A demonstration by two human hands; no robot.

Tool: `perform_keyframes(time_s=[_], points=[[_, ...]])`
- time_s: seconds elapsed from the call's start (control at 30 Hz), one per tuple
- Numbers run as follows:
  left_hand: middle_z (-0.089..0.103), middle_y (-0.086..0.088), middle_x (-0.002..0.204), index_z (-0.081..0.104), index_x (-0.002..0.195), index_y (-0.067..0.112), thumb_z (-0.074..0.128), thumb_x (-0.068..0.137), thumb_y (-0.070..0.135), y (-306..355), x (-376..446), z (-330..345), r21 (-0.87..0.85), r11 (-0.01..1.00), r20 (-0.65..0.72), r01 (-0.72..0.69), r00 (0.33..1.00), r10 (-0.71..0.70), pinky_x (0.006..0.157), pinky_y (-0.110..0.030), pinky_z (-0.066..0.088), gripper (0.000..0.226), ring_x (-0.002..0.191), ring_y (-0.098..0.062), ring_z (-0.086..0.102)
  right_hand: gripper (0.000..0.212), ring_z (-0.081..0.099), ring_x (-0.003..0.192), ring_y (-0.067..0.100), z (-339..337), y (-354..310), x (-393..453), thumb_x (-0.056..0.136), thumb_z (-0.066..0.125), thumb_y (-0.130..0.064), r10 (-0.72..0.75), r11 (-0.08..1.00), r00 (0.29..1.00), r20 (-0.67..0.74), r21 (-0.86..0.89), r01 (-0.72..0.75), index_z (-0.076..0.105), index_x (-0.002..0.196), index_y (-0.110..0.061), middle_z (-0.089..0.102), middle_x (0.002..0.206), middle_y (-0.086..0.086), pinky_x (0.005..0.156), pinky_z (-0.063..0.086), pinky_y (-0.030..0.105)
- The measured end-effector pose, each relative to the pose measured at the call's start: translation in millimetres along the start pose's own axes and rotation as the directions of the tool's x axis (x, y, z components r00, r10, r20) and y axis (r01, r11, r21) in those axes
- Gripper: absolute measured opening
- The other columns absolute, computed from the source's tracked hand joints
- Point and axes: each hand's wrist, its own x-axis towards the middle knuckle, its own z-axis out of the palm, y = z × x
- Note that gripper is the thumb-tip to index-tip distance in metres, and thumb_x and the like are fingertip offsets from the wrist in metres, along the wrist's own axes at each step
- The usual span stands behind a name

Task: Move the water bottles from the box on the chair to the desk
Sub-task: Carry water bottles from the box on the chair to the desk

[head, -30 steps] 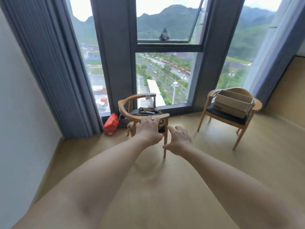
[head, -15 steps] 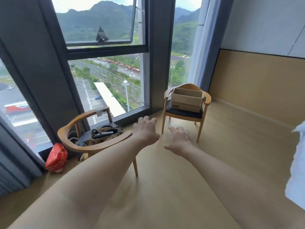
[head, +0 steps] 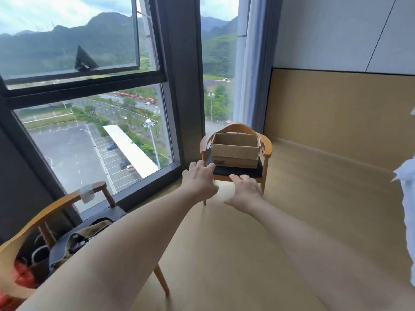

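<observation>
Box [head: 235, 151] (on chair [head: 266, 146]) beyond both empty hands.

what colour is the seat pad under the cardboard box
Black, seen in the head view: the seat pad.

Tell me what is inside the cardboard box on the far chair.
The cardboard box sits open-topped on the chair's dark seat cushion. Only the bare inner faces of its far walls show. Its near wall hides the floor of the box, so no bottles can be seen from here.
</observation>
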Motion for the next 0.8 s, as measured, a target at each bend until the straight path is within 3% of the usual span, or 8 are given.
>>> perform_keyframes(time_s=[0.3,0.47,0.8], points=[[0.052,-0.004,0.122,0.056,0.125,0.026,0.069,0.082,0.039,4.5,180.0,36.6,-0.041,0.998,0.036,-0.042,0.998,0.043,0.094,-0.045,0.046,0.046,0.122,-0.029,0.044,0.083,0.037,0.139,0.029,-5.1,28.2,176.1,0.086,0.075,-0.050,0.034,0.999,0.999,0.032,0.033,-0.035,0.034,0.156,-0.031,0.043,0.150,0.004,0.110,0.037,0.042],[0.054,-0.004,0.118,0.056,0.125,0.026,0.073,0.084,0.045,-10.9,284.5,68.7,-0.043,0.997,0.058,-0.066,0.996,0.068,0.093,-0.048,0.053,0.048,0.117,-0.029,0.048,0.079,0.039,0.136,0.029,6.2,47.3,268.5,0.087,0.074,-0.048,0.073,0.997,0.996,0.050,0.012,-0.074,0.036,0.154,-0.031,0.045,0.147,0.004,0.108,0.039,0.042],[0.053,-0.007,0.135,0.052,0.138,0.026,0.072,0.085,0.038,-53.6,501.6,124.6,-0.096,0.993,0.145,-0.069,0.986,0.082,0.096,-0.049,0.048,0.059,0.126,-0.031,0.045,0.079,0.044,0.132,0.029,22.6,64.8,474.0,0.085,0.074,-0.045,0.211,0.977,0.975,0.070,0.002,-0.211,0.037,0.153,-0.028,0.046,0.145,0.006,0.106,0.044,0.045]])
